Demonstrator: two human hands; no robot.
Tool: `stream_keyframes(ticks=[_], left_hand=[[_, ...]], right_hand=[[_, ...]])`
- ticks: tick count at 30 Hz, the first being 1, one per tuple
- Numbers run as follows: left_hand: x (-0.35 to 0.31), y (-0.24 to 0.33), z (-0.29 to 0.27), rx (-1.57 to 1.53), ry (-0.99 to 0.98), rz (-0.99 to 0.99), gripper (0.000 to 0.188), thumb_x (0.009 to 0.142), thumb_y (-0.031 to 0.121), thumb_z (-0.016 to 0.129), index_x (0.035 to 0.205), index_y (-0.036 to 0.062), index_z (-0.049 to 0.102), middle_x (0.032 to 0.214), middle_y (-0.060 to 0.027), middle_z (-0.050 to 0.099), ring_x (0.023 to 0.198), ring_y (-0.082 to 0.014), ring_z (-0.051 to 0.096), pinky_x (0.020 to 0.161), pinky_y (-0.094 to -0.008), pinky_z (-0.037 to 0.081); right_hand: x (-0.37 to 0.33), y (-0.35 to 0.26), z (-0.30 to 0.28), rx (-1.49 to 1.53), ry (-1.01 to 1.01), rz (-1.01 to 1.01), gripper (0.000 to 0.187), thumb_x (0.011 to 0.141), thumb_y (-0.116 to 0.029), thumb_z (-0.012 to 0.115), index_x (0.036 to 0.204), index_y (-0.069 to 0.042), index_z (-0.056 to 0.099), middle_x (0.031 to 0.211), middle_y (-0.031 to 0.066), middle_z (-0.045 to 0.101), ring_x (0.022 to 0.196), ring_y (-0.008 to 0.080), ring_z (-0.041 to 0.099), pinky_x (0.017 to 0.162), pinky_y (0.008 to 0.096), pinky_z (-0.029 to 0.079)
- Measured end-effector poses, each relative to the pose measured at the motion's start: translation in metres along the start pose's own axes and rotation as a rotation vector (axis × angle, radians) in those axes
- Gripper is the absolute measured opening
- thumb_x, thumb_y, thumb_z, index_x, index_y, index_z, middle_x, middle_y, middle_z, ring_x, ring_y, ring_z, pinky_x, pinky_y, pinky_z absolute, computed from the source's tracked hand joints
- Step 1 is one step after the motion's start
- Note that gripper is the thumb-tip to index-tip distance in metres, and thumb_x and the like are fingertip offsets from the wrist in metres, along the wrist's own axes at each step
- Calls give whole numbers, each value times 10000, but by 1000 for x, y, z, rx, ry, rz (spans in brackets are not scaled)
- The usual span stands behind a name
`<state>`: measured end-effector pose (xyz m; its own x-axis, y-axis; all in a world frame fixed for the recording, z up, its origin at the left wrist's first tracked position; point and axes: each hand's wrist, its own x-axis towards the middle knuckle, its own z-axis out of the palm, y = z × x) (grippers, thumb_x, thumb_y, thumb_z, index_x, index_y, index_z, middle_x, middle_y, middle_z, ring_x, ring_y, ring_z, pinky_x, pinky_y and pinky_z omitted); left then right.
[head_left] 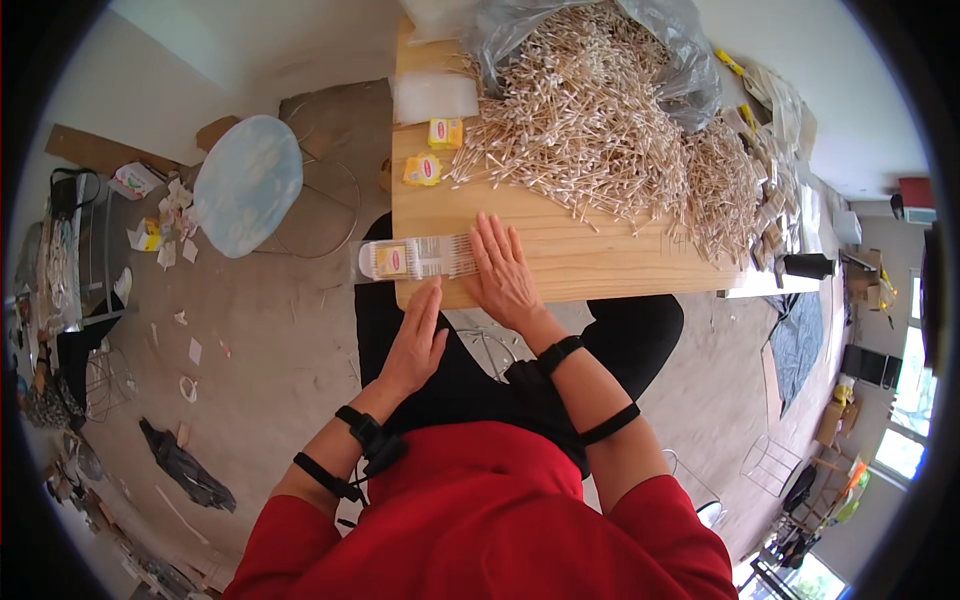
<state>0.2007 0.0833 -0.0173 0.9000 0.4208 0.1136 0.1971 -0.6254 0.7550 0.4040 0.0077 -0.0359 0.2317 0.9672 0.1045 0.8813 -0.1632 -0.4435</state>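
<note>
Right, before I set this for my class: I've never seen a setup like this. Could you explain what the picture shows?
There is no robot here, only a person's two bare hands, with black straps on the forearms. The single picture comes from a wide fisheye camera worn on the head, looking down, so edges curve and left is the person's left.

On the wooden table is a big heap of cotton swabs, partly inside a grey plastic bag, with two small yellow cards to its left.

The right hand lies flat at the right end of a clear packet of swabs. The left hand is just below the packet, fingers extended. Neither hand is closed around anything.
</note>
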Motion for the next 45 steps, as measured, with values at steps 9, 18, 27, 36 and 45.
stream_keyframes(ticks=[9,18,27,36,45], left_hand=[[31,8,5,338,-148,-9,930,813,190,744,1515,-74,194,1603,-235,174,1505,-384,143,1229,-476,153],[76,-2,26,614,-248,-113,1193,678,332,860,1547,-47,135,1632,-207,109,1532,-334,61,1242,-483,43],[75,-3,26,698,-258,-94,1231,649,335,874,1550,-41,125,1632,-214,99,1533,-331,56,1241,-481,41],[28,-29,-42,508,-37,-169,1073,839,367,733,1555,-49,51,1637,-250,39,1531,-371,20,1190,-600,-15],[31,-38,-45,524,-120,-140,1043,863,424,701,1557,-44,78,1649,-212,49,1530,-371,27,1191,-599,-25]], right_hand=[[1,2,17,-178,-2,62,617,974,-249,498,1505,6,315,1617,152,244,1515,301,176,1235,469,112],[2,1,16,-144,33,61,565,982,-238,475,1483,-2,361,1604,166,267,1508,307,195,1233,471,119],[-1,3,20,-134,51,59,570,983,-216,495,1495,-13,349,1613,148,260,1511,299,193,1229,466,124],[-1,2,18,-143,24,108,579,996,-242,479,1512,-30,328,1628,110,241,1519,258,174,1235,473,106],[-2,1,21,-140,34,105,576,996,-239,481,1510,-27,330,1629,111,237,1520,254,172,1235,477,98]])
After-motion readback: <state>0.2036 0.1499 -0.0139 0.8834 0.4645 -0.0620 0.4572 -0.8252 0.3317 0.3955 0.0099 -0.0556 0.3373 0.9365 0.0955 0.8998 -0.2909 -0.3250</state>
